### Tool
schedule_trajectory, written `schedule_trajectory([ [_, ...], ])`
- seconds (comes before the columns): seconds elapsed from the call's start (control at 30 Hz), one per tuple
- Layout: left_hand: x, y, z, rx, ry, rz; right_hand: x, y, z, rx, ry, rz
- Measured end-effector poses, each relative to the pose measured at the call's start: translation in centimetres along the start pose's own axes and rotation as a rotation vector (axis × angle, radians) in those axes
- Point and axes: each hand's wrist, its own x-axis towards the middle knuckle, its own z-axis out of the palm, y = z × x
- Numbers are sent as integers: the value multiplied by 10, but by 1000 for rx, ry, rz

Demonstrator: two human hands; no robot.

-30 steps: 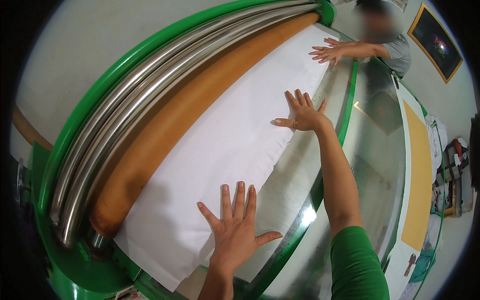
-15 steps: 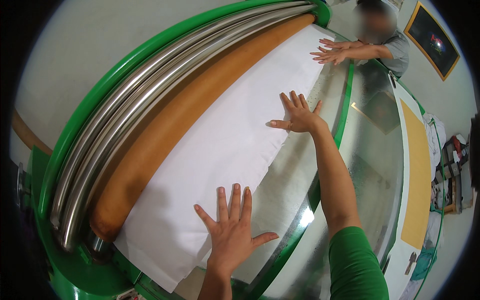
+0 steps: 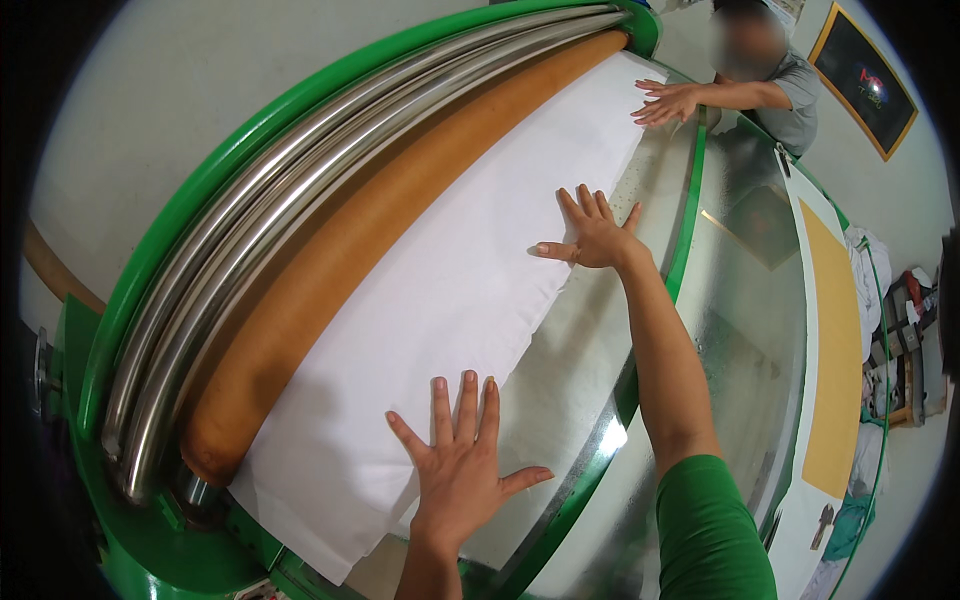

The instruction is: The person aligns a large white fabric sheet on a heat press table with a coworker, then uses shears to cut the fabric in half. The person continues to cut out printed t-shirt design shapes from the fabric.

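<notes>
The left hand (image 3: 455,485) and right hand (image 3: 598,241), splayed wide, rest along the edge of a white sheet (image 3: 430,300), apparently to keep it smooth. The sheet lies beside a brown roller (image 3: 340,260).

Left to right: outer rollers (image 3: 165,405), inner roller (image 3: 340,275), sheet (image 3: 430,290).
Sheet lies on bed (image 3: 568,375), left side alongside inner roller. Left hand (image 3: 460,490) at sheet's near right edge, right hand (image 3: 597,241) farther along same edge, co-worker (image 3: 795,105) at far end, framed board (image 3: 862,85) right of co-worker.
</notes>
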Motion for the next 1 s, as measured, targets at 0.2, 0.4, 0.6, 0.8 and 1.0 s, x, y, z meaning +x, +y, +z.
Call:
schedule_trajectory([
  [0.2, 1, 2, -3, -32, -19, -13, 4, 0, 1, -4, 3, -2],
  [0.4, 1, -4, 9, -43, 4, 1, 1, 2, 0, -7, -7, -6],
  [0.6, 3, -7, 13, -33, 5, -5, 3, 2, 3, 1, 3, -4],
  [0.8, -1, -5, 8, -45, -7, -21, 2, 0, 3, 4, 18, -12],
  [1.0, 7, 0, -5, -28, -42, -58, 12, 10, 14, 30, 70, -34],
])
